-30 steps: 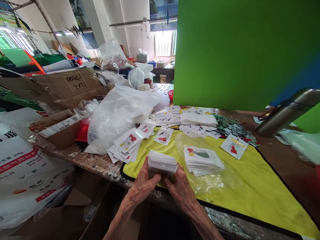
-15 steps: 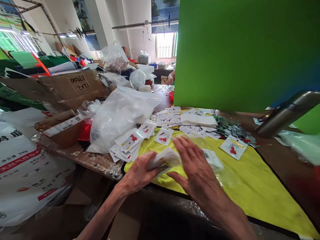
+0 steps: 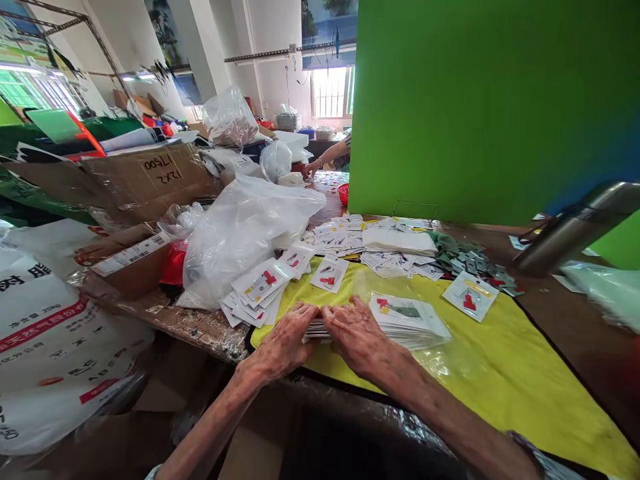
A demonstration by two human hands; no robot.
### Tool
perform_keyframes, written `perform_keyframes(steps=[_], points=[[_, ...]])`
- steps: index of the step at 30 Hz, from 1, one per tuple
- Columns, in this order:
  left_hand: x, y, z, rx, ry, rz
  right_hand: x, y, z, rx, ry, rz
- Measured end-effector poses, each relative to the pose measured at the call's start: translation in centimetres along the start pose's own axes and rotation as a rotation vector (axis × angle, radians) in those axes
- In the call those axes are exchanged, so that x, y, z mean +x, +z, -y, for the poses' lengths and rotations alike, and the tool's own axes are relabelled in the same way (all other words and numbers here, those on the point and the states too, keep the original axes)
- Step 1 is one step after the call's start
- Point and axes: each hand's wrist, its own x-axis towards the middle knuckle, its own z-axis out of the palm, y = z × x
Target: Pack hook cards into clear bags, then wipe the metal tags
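while our left hand [image 3: 285,341] and right hand [image 3: 356,333] hold a stack of white packets [image 3: 320,329] between them, fingers curled narrowly over its top, it sits at the near edge of the yellow cloth [image 3: 520,380]. at three o'clock from it we see a second stack [image 3: 407,323], in or on a clear bag [image 3: 443,365], we cannot tell which; at ten, a fanned pile [image 3: 257,293]. their print is too small for us. farther out at ten, a cardboard box [image 3: 125,183] bears "12x2" and "17500" upside down; at nine, a white sack [image 3: 45,363] reads "25kg" among chinese characters.
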Motion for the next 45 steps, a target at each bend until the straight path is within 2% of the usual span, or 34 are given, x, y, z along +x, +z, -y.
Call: perform_keyframes(steps=[3, 6, 9, 12, 16, 19, 21, 23, 28, 32, 34, 37, 39, 40, 43, 45], points=[[-0.2, -0.5, 0.0, -0.186, -0.116, -0.052, 0.7, -0.5, -0.2, 0.131, 0.05, 0.031], [-0.4, -0.7, -0.3, -0.606, -0.22, -0.13, 1.2, -1.7, -0.5, 0.213, 0.087, 0.056], [-0.5, -0.3, -0.8, -0.924, -0.274, -0.219, 1.1, -2.8, -0.4, 0.592, 0.145, 0.084], [-0.4, -0.1, -1.2, -0.864, -0.238, -0.305, 0.5, -2.9, -0.3, 0.902, 0.21, 0.061], [0.0, -0.3, -1.2, -0.681, -0.161, -0.253, -0.1, -2.0, -0.6, 0.943, 0.234, -0.027], [0.2, 0.2, -1.2, -0.86, -0.237, -0.254, -0.3, -0.9, -1.1, 0.963, 0.228, -0.067], [0.3, 0.8, -1.3, -1.003, -0.312, -0.302, -0.4, -0.5, -1.3, 0.998, 0.254, -0.082], [0.5, 1.2, -1.6, -1.054, -0.351, -0.345, -0.4, -0.4, -1.5, 1.053, 0.276, -0.077], [0.6, 0.4, -2.9, -1.028, -0.348, -0.326, -0.7, -2.3, -0.9, 1.216, 0.313, -0.058], [-0.7, 0.0, -4.5, -0.945, -0.382, -0.278, -2.3, -3.5, 0.6, 1.357, 0.361, -0.066], [-1.7, 0.5, -5.4, -0.92, -0.406, -0.229, -4.0, -3.6, 1.5, 1.327, 0.415, -0.103], [-3.2, 1.7, -6.9, -0.928, -0.432, -0.089, -7.7, -3.2, 2.4, 1.124, 0.529, -0.15], [-3.4, 2.4, -7.8, -0.886, -0.378, -0.011, -10.8, -2.9, 2.6, 1.05, 0.622, -0.156], [-3.3, 2.8, -8.0, -0.821, -0.326, -0.015, -12.4, -2.7, 2.6, 1.04, 0.686, -0.176], [-1.9, 4.9, -8.3, -0.478, -0.121, -0.15, -16.4, -2.5, 2.2, 1.043, 0.998, -0.324], [-0.7, 7.0, -8.2, -0.232, 0.024, -0.227, -18.0, -2.4, 1.7, 1.058, 1.183, -0.418]])
